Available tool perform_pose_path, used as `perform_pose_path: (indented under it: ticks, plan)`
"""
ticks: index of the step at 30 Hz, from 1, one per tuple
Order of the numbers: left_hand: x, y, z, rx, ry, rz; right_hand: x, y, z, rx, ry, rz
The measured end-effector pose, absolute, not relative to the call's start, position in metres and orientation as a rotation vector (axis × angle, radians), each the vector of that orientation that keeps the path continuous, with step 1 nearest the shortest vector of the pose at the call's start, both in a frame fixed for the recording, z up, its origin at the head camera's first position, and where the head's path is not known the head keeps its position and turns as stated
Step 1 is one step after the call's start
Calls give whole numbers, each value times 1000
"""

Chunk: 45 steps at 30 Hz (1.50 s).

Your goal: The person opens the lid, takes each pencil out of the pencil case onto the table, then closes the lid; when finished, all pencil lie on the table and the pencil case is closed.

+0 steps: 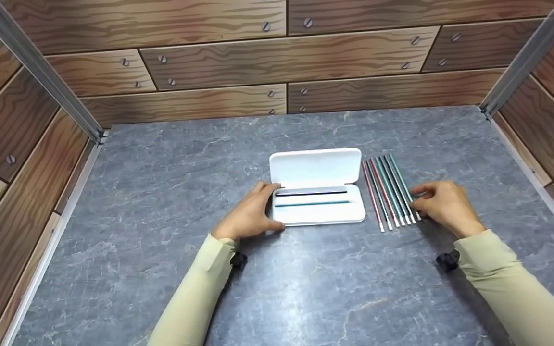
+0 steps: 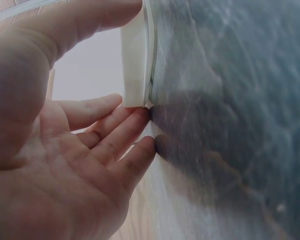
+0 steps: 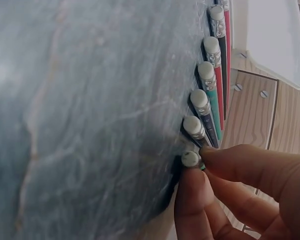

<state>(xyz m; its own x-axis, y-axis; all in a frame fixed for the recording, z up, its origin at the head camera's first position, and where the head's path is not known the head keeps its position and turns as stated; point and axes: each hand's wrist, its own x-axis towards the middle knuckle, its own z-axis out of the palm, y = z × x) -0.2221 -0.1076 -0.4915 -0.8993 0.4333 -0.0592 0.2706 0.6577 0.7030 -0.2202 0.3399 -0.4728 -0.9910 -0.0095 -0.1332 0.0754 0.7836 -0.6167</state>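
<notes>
Nearest are two pale sleeves (image 1: 522, 288), their forearms reaching over the grey counter (image 1: 113, 230).

The step in hand looks like picking one more pencil from a row to put in a case. The right hand (image 1: 445, 204) is narrow: in the right wrist view its thumb and a finger pinch the green pencil (image 1: 399, 174) at the end of the row, close behind its white eraser (image 3: 190, 159). That pencil lies alongside its neighbours; whether it has left the counter I cannot tell.

The left hand (image 1: 253, 211) is spread wider, its thumb at the near left corner of the white case (image 1: 325, 222) and its fingers by the far left corner, so it seems to steady the case by that end. In the left wrist view fingertips touch the case, and at least one seems to rest on the counter.

The case lies to the left of the row, with its lid (image 1: 315, 168) raised along the far side. Inside, a teal pencil (image 1: 313, 203) lies nearer and a dark purple pencil (image 1: 311, 193) beyond it, both lengthwise and apart.

Six more pencils (image 1: 372, 196), red, black and green, lie between the case and the pinched one, erasers toward the person.

The next move probably calls for lifting the green pencil clear of its neighbour, turning it lengthwise and laying it beside the other two.

Farthest is a wood-patterned wall (image 1: 209, 72).
</notes>
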Motion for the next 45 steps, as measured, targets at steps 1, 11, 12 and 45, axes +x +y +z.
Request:
perform_pose_path:
  ticks: [1,11,12,45]
  plan:
    - [-222,-108,-491,575,2652,1074,-221,340,-473,50,2843,-988]
    - [-223,-108,-491,579,2653,1082,-222,337,-471,68,2843,-1003]
    - [-223,-108,-491,578,2651,1081,-222,337,-470,74,2853,-1003]
    - [-222,-107,-491,564,2644,1091,-247,211,-481,-1174,3043,-538]
